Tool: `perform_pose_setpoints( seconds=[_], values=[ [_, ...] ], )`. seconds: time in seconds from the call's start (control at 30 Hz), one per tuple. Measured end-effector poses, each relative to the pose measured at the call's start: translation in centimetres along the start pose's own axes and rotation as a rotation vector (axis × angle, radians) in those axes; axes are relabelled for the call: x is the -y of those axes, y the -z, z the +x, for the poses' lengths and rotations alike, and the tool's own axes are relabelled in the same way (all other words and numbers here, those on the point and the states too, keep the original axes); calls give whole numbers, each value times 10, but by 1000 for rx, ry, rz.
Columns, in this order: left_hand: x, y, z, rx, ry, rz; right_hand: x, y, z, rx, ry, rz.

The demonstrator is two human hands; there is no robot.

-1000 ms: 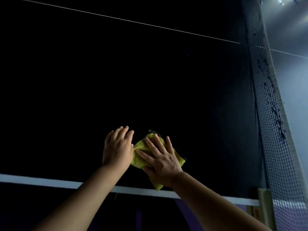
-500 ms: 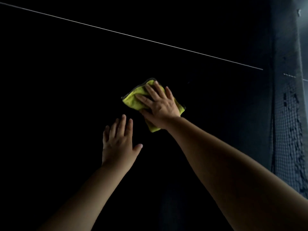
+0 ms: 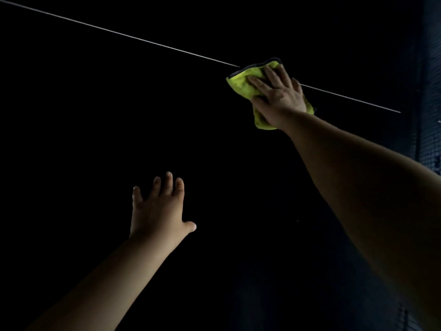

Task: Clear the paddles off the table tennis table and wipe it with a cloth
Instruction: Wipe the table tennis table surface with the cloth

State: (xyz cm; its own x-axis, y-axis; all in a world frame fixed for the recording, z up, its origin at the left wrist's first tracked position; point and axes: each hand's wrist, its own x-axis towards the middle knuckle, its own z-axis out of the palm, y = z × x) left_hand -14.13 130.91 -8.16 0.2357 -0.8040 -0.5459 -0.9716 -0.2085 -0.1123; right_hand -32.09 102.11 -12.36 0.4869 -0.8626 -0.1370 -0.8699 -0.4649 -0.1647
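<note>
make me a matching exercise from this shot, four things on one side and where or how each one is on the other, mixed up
Column one:
1. left hand
2. right hand
3. cloth
4. net

Column two:
a. yellow-green, lying across the white line
b. fingers spread, holding nothing, lower left
c. pressing flat on the cloth
d. dark mesh at the right edge of the view

Pairs: 1-b, 2-c, 3-a, 4-d
</note>
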Motion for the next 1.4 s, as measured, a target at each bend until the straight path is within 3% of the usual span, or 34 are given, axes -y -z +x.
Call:
perform_pose_setpoints(
  seconds=[0.17,0.3,0.47,0.7,1.03,1.17,1.4],
  values=[
    [1,-4,-3,-25,-2,-18,-8,2,-36,21,-161,55],
    [2,-7,-6,-61,-15,-51,16,-3,-82,27,-172,59],
    [8,-12,-12,-110,-24,-150,60,-17,-152,35,-91,36],
    [12,-47,-72,-360,-58,-127,130,-49,-261,54,-9,-42],
    [70,-131,-193,-429,-80,-198,235,-91,-411,27,89,-36],
    [88,-157,-234,-368,-83,-159,271,-104,-465,14,140,-26],
    [87,-172,-273,-337,-154,-176,278,-113,-534,41,262,-18]
  ],
)
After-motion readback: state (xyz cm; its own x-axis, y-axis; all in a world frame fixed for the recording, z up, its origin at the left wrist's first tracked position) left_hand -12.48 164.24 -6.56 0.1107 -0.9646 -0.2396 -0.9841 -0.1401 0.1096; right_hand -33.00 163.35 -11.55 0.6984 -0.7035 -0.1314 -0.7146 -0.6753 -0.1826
